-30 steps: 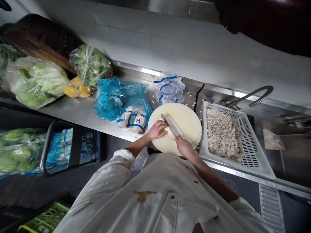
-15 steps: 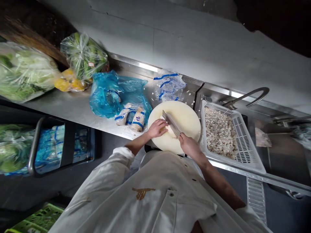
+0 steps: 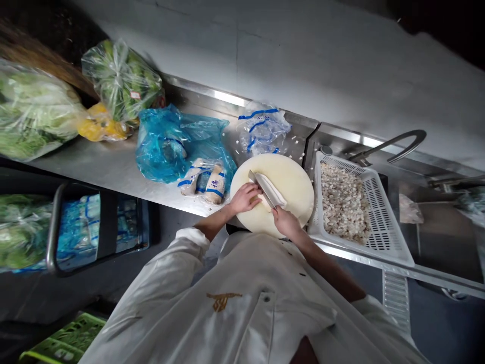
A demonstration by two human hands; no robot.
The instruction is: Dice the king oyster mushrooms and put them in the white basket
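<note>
A round cream cutting board [image 3: 299,184] lies on the counter in front of me. My right hand [image 3: 287,221] grips the handle of a cleaver [image 3: 264,191], whose blade slants up and left across the board. Along the blade's right side lies a long white slice [image 3: 277,190], seemingly king oyster mushroom. With bent fingers, my left hand [image 3: 245,197] presses a white mushroom piece to the board, left of the blade. That piece is mostly hidden by hand and blade. Packed mushrooms [image 3: 215,186] in clear, blue-striped wrap sit left of the board.
A white perforated basket [image 3: 390,227] of chopped pieces stands right, below a curved faucet [image 3: 407,136]. Beyond the board lies crumpled clear wrap [image 3: 265,126]. Leftward are a blue plastic bag [image 3: 159,151], bagged green vegetables [image 3: 121,76], and a metal-framed cart [image 3: 53,230] below.
The cleaver and my right hand have shifted slightly left. The white slice now shows on the blade's right side. My left hand stays almost in place.
</note>
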